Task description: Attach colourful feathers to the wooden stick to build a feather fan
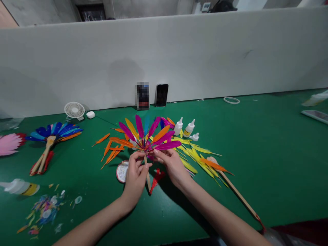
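A feather fan (139, 127) of magenta, orange, yellow and blue feathers spreads out in front of me. My left hand (134, 179) is closed round its wooden handle (148, 179), just under the feathers. Fingertips of my right hand (173, 165) pinch at the right of the feather base; a magenta feather (167, 145) leads out from there, though the exact contact is hidden. From the handle's lower end a red tassel (157, 178) lies on the green table. Beside my left hand is a small round dish (122, 171) with a red rim, partly covered by the hand.
Loose orange feathers (109, 150) lie left, yellow feathers (197, 159) right. Two glue bottles (189, 129) stand behind. A wooden stick (239, 193) lies right; finished-looking blue fans (52, 131), another glue bottle (22, 188) and scraps (47, 210) lie left. Phones (162, 95) lean on the partition.
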`<state>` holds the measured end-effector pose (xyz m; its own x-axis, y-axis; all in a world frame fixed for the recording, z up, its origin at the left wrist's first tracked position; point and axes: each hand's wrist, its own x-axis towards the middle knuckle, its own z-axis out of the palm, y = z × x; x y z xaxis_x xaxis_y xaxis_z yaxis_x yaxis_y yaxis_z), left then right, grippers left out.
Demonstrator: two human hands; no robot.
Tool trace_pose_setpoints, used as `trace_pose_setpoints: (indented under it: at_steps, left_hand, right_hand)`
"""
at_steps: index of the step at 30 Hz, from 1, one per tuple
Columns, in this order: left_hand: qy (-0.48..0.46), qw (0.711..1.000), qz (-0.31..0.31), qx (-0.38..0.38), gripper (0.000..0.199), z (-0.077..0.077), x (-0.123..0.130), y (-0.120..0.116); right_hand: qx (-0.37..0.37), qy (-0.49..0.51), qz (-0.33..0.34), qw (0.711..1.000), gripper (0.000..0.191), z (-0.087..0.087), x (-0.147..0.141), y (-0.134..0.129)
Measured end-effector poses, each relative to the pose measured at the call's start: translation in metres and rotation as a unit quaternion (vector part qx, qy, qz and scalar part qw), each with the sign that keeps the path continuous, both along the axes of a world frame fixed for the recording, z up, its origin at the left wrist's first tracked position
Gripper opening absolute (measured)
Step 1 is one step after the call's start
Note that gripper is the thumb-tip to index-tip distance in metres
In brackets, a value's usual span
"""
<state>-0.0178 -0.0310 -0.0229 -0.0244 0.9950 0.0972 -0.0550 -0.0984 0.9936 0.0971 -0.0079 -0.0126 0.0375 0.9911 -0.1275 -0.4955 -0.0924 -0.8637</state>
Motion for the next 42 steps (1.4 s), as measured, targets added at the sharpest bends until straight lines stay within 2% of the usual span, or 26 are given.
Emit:
trace_pose_setpoints:
  at_steps: [24, 33, 39, 42]
  left_hand:
    - [0.005, 1.000, -0.007, -0.009, 0.022, 0.001, -0.002, 0.001]
    - [-0.028, 0.998, 0.029, -0.057, 0.028, 0.012, -0.005, 0.007]
    - [-0.045, 0.998, 0.034, -0.029, 0.026, 0.017, -0.008, 0.008]
    - [-0.001, 1.000, 0.010, -0.027, 0.019, 0.017, -0.010, 0.007]
  right_hand:
    - [-0.008, -0.021, 0.001, 1.000, 0.018, 0.002, 0.003, 0.001]
    - [-0.030, 0.009, -0.056, 0.998, 0.016, 0.000, 0.006, 0.002]
    - [-0.043, 0.021, -0.056, 0.997, 0.019, -0.001, 0.008, 0.004]
    - [-0.042, 0.018, -0.048, 0.998, 0.021, 0.000, 0.010, 0.004]
